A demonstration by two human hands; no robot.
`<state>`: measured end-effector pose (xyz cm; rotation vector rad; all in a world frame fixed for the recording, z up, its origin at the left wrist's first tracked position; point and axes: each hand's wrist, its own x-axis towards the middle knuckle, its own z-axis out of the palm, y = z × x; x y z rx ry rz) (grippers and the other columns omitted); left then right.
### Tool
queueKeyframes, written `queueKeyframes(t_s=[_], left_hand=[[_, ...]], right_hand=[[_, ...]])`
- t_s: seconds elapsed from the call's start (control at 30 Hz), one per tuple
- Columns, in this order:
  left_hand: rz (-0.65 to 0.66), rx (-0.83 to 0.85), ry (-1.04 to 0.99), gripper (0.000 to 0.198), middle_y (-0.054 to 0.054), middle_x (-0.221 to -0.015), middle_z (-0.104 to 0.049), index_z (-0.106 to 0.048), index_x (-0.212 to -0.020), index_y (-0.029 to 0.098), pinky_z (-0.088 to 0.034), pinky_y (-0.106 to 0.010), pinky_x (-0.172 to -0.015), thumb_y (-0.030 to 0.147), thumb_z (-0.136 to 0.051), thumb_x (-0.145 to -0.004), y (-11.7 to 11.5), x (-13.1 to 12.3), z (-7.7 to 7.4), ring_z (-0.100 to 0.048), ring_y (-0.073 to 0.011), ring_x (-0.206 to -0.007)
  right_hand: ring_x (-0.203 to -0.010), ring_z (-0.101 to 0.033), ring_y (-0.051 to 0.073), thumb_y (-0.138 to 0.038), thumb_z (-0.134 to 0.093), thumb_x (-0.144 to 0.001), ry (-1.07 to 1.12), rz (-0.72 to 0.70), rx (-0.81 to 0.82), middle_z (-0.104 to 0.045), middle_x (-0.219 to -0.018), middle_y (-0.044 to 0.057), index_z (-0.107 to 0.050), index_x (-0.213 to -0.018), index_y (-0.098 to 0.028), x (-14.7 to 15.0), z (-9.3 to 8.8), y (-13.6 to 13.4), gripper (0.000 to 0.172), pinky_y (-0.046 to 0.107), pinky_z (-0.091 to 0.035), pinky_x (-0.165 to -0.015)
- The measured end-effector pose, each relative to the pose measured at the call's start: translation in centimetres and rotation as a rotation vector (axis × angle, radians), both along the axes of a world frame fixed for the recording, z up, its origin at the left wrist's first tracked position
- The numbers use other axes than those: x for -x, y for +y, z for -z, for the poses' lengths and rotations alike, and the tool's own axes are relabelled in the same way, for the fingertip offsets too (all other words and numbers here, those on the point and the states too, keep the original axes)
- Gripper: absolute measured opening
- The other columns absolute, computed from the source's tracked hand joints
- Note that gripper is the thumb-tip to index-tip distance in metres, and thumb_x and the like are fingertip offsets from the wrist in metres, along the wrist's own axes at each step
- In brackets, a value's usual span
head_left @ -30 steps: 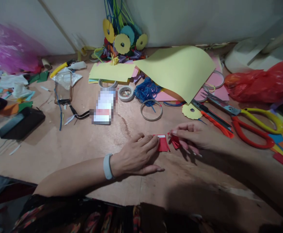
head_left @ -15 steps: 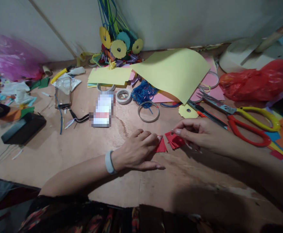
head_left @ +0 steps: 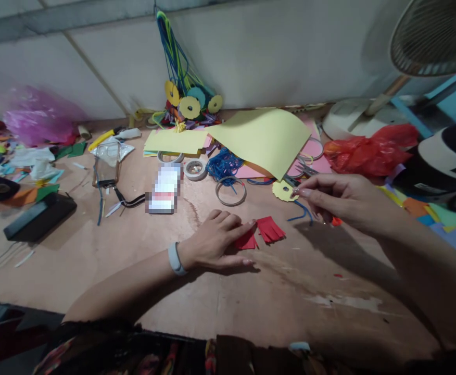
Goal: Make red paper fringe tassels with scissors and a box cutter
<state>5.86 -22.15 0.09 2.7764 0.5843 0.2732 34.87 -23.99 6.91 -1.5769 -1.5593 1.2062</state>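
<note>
My left hand (head_left: 216, 242) lies flat on the table, its fingertips pressing a small red paper piece (head_left: 247, 241). Just right of it lies a red fringed paper piece (head_left: 270, 229), touched by nothing. My right hand (head_left: 339, 200) hovers above the table to the right, fingers drawn together in a pinch; I cannot make out anything in them. Its fingertips are beside a yellow paper disc (head_left: 282, 190). A blue cord (head_left: 301, 211) lies under that hand.
A large yellow sheet (head_left: 267, 138) covers pink paper and part of the scissors. Tape rings (head_left: 231, 190), a tape roll (head_left: 195, 169), a phone (head_left: 106, 164), a black case (head_left: 40, 216), a red plastic bag (head_left: 368, 153), a helmet (head_left: 446, 156) and a fan (head_left: 434, 36) surround the work area.
My right hand let go of the red fringed piece, which now lies on the table, and rose to the right. The view tilted up. My left hand stayed on its red piece.
</note>
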Motion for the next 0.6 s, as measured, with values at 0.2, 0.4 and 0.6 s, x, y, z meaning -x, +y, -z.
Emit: queueKeyframes(t_s=[0.2, 0.4, 0.6], left_hand=[[-0.321, -0.1, -0.096, 0.033, -0.012, -0.113, -0.063, -0.062, -0.119, 0.018, -0.041, -0.041, -0.088, 0.038, -0.049, -0.097, 2.5, 0.1, -0.5, -0.055, -0.025, -0.101], [-0.41, -0.065, 0.093, 0.017, -0.011, -0.105, -0.065, -0.063, -0.091, 0.016, -0.041, -0.044, -0.09, 0.022, -0.048, -0.095, 5.1, -1.1, -0.2, -0.057, -0.026, -0.1], [-0.363, 0.018, -0.068, 0.011, -0.01, -0.097, -0.069, -0.061, -0.095, 0.014, -0.044, -0.042, -0.091, 0.021, -0.052, -0.095, 4.5, -1.6, 0.2, -0.063, -0.0234, -0.096]], right_hand=[[-0.041, -0.049, 0.01, -0.067, -0.064, -0.079, -0.028, -0.024, 0.028, -0.056, -0.052, -0.001, -0.064, -0.09, -0.015, -1.5, 0.5, -0.3, 0.053, 0.022, -0.037, -0.037], [-0.05, -0.054, 0.012, -0.057, -0.06, -0.083, -0.028, -0.109, -0.003, -0.057, -0.059, 0.0, -0.063, -0.086, -0.017, 0.4, 2.2, 1.0, 0.041, 0.024, -0.042, -0.044], [-0.072, -0.06, 0.015, -0.041, -0.052, -0.092, -0.118, -0.15, -0.177, -0.067, -0.087, 0.006, -0.066, -0.098, -0.018, 3.5, 4.6, 1.7, 0.028, 0.028, -0.046, -0.061]])
